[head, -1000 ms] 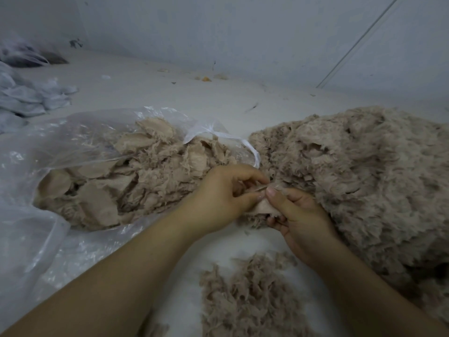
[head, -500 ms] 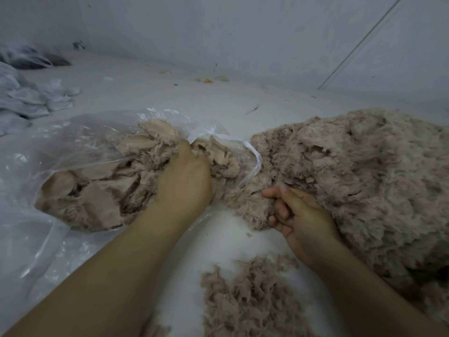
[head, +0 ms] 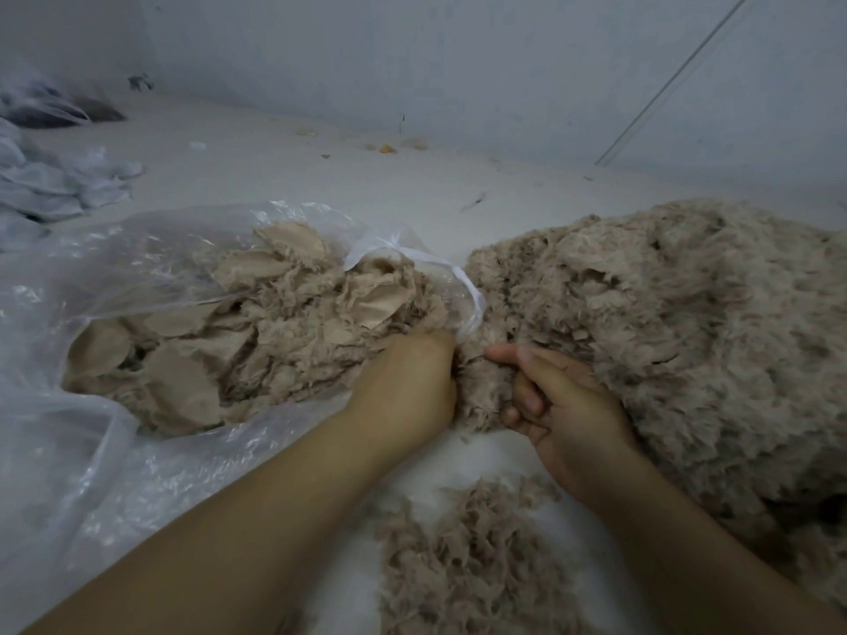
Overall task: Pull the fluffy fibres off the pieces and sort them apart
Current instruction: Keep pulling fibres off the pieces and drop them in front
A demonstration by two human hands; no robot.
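Note:
A big heap of fluffy beige pieces (head: 678, 341) fills the right side. My right hand (head: 568, 401) lies at its left edge, fingers curled and thumb stretched over a fluffy piece (head: 481, 396) that it holds. My left hand (head: 408, 382) is just left of that piece, back up, with its fingers buried in the fluff and hidden. A clear plastic bag (head: 151, 249) on the left holds bare fabric pieces (head: 238, 341). A small pile of loose fibres (head: 463, 566) lies on the white surface between my forearms.
Crumpled pale cloth or plastic (head: 50, 185) lies at the far left. Small scraps (head: 387, 148) dot the surface near the grey wall behind. The bag's white rim (head: 467, 291) touches the heap's edge.
My left hand has come out of the bag and moved right, to the fluffy piece beside my right hand. My right hand has stayed at the heap's edge and closed round that piece.

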